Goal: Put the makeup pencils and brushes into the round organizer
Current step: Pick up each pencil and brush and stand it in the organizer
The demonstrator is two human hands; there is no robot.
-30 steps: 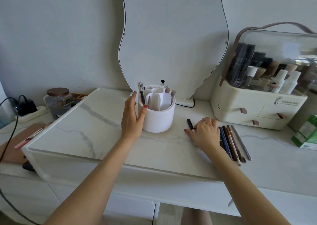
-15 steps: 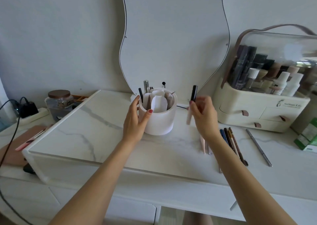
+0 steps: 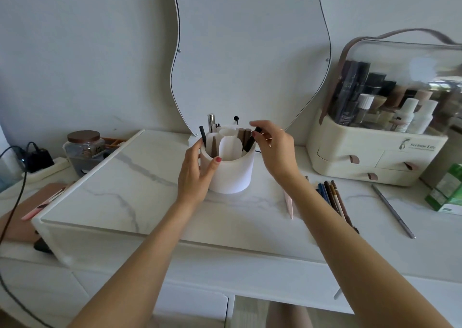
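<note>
The round white organizer (image 3: 232, 175) stands on the marble top in front of the mirror, with several pencils and brushes upright in its compartments. My left hand (image 3: 197, 172) grips its left wall, thumb on the rim. My right hand (image 3: 273, 147) is at its right rim, fingertips on the black top of a dark pencil (image 3: 251, 140) that stands tilted in the right compartment. A row of several pencils (image 3: 333, 199) lies on the table to the right, partly under my right forearm. A pale pink pencil (image 3: 288, 202) and a grey pencil (image 3: 392, 210) lie apart from them.
A wavy-edged mirror (image 3: 250, 52) leans on the wall behind the organizer. A cream cosmetics case (image 3: 380, 152) with drawers and bottles sits at the right, a green box (image 3: 447, 190) beside it. A lidded jar (image 3: 83, 147) and a charger with cable (image 3: 37, 157) are at the left.
My right hand lifted the dark pencil off the table, carried it left and lowered it into the organizer's right compartment. My left hand stayed on the organizer.
</note>
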